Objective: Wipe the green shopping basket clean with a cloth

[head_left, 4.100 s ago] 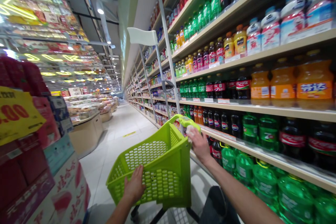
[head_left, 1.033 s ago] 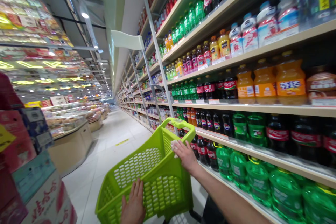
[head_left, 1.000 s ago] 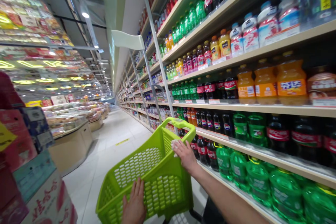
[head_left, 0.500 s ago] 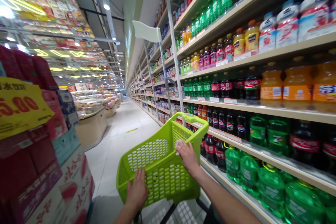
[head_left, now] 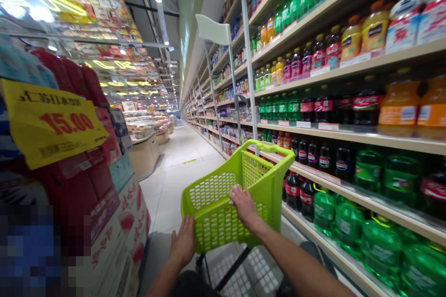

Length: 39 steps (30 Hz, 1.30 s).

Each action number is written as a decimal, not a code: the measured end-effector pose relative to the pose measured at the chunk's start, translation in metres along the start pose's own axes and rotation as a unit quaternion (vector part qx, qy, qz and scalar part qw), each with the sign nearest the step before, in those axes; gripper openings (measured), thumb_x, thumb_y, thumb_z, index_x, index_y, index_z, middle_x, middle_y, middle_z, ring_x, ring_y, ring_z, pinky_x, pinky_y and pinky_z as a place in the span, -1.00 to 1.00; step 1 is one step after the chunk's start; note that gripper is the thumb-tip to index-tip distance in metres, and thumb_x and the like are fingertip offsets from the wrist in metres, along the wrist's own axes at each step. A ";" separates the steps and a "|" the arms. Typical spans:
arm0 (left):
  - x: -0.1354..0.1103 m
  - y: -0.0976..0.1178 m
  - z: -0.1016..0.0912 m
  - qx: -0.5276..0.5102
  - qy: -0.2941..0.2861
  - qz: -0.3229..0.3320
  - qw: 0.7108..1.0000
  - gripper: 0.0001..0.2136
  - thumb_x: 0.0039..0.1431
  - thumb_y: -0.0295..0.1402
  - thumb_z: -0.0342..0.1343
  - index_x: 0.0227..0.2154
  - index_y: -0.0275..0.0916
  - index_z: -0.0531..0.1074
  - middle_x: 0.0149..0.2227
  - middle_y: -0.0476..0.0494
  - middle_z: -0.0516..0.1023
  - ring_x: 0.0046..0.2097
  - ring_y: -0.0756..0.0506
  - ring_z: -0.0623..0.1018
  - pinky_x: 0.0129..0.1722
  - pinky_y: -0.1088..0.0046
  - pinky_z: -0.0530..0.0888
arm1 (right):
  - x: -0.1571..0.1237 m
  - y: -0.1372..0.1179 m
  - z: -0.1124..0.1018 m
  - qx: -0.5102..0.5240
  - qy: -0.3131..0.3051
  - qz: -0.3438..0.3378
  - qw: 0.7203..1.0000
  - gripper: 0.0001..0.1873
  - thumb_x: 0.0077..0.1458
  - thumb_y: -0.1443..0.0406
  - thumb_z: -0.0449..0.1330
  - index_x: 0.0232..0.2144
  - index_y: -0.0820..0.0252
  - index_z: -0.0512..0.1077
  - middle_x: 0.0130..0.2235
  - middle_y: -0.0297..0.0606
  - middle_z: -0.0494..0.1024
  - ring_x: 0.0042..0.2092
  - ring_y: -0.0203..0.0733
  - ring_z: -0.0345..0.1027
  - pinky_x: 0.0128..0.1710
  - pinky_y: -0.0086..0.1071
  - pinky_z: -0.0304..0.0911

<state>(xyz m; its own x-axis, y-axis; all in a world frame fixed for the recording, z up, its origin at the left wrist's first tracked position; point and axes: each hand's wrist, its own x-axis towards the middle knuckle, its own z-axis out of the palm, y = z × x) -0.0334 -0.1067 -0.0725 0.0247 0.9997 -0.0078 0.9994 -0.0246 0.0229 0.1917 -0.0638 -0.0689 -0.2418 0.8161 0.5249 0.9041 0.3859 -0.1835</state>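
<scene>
A lime-green perforated shopping basket (head_left: 256,174) sits tilted on a black wheeled frame in front of me. My left hand (head_left: 183,242) lies flat against the basket's near left wall, fingers stretched upward and holding nothing. My right hand (head_left: 244,205) rests on the near wall just below the rim, its fingers curled over a small white cloth (head_left: 235,189) pressed to the plastic. The basket's handle (head_left: 278,151) stands at the far side, untouched.
Long shelves of soft-drink bottles (head_left: 334,162) run close along the right. A stack of red boxes with a yellow 15.00 price sign (head_left: 52,123) stands close on the left. The tiled aisle (head_left: 181,158) runs ahead past counters (head_left: 144,148).
My right hand with the white cloth has slid from the basket's far handle down along the rim to the near wall. My left hand stays on the near left wall. The view has shifted.
</scene>
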 end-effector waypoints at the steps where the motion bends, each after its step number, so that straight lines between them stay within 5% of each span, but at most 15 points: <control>1: 0.000 -0.002 0.002 -0.011 -0.002 0.003 1.000 -0.36 -0.04 -0.58 -0.22 0.18 -0.33 -0.16 0.27 -0.20 -0.19 0.26 -0.10 -0.12 0.17 0.06 -0.02 | 0.001 -0.013 0.009 0.008 -0.004 -0.018 1.000 -0.65 0.13 0.45 -0.04 -0.06 0.12 0.33 0.12 -0.20 0.25 0.19 -0.08 -0.06 0.12 -0.04 -0.14; 6: -0.002 -0.023 0.013 -0.006 0.006 -0.018 1.000 -0.38 -0.03 -0.57 -0.20 0.18 -0.38 -0.14 0.26 -0.21 -0.15 0.26 -0.11 -0.12 0.17 0.15 0.03 | -0.001 -0.087 0.060 0.032 -0.015 -0.216 0.976 -0.76 0.17 0.32 -0.01 -0.14 0.12 0.38 0.08 -0.25 0.31 0.16 -0.14 0.00 0.11 -0.15 -0.04; 11: -0.005 -0.055 0.012 0.005 -0.012 -0.074 0.997 -0.43 0.03 -0.56 -0.21 0.16 -0.45 -0.10 0.25 -0.30 -0.11 0.25 -0.17 -0.06 0.11 0.17 0.16 | 0.000 -0.095 0.052 0.003 0.000 -0.338 0.941 -0.75 0.19 0.31 -0.05 -0.19 0.16 0.40 0.08 -0.26 0.31 0.17 -0.15 -0.03 0.13 -0.16 -0.07; 15: -0.004 -0.053 -0.001 0.013 -0.004 -0.051 0.999 -0.41 0.02 -0.61 -0.24 0.17 -0.43 -0.13 0.26 -0.25 -0.14 0.26 -0.13 -0.10 0.15 0.21 0.09 | -0.002 -0.083 0.052 0.000 0.021 -0.352 0.936 -0.74 0.19 0.34 -0.05 -0.15 0.16 0.39 0.09 -0.23 0.29 0.18 -0.15 -0.05 0.14 -0.12 -0.10; 21: 0.004 -0.022 -0.011 0.013 -0.002 0.001 1.000 -0.38 -0.02 -0.64 -0.26 0.18 -0.38 -0.17 0.27 -0.18 -0.19 0.27 -0.09 -0.16 0.18 0.20 0.00 | -0.041 -0.048 0.071 -0.029 -0.022 -0.323 0.946 -0.79 0.16 0.32 0.01 -0.28 0.18 0.44 -0.04 -0.23 0.44 0.09 -0.13 0.14 0.07 -0.15 0.04; 27: 0.010 0.012 -0.010 0.038 -0.005 0.033 0.999 -0.37 -0.04 -0.64 -0.28 0.18 -0.39 -0.16 0.27 -0.20 -0.19 0.26 -0.07 -0.12 0.18 0.15 -0.04 | -0.025 -0.018 0.046 -0.011 0.114 -0.226 0.967 -0.71 0.20 0.35 -0.07 -0.09 0.09 0.35 0.12 -0.25 0.25 0.21 -0.07 -0.10 0.13 0.03 -0.16; 33: 0.007 0.022 -0.012 0.081 -0.004 0.017 0.997 -0.34 -0.08 -0.65 -0.28 0.18 -0.34 -0.15 0.26 -0.18 -0.18 0.26 -0.09 -0.10 0.17 0.06 -0.05 | -0.067 0.018 0.067 -0.038 -0.025 -0.192 0.980 -0.79 0.15 0.35 0.02 -0.25 0.14 0.44 0.00 -0.21 0.41 0.10 -0.12 0.15 0.08 -0.11 0.02; 39: 0.020 0.047 -0.017 0.095 0.044 0.069 0.992 -0.34 -0.07 -0.65 -0.29 0.19 -0.36 -0.18 0.26 -0.15 -0.19 0.26 -0.09 -0.11 0.18 0.08 -0.05 | -0.034 0.026 0.027 -0.015 0.092 -0.164 0.982 -0.68 0.16 0.36 -0.03 -0.05 0.10 0.32 0.14 -0.20 0.22 0.21 -0.07 -0.10 0.13 0.03 -0.14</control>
<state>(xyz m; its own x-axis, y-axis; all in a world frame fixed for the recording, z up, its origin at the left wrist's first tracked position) 0.0134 -0.0876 -0.0543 0.1679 0.9834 0.0689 0.9731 -0.1541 -0.1715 0.2144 -0.0698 -0.1142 -0.4573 0.5569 0.6933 0.7984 0.6005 0.0442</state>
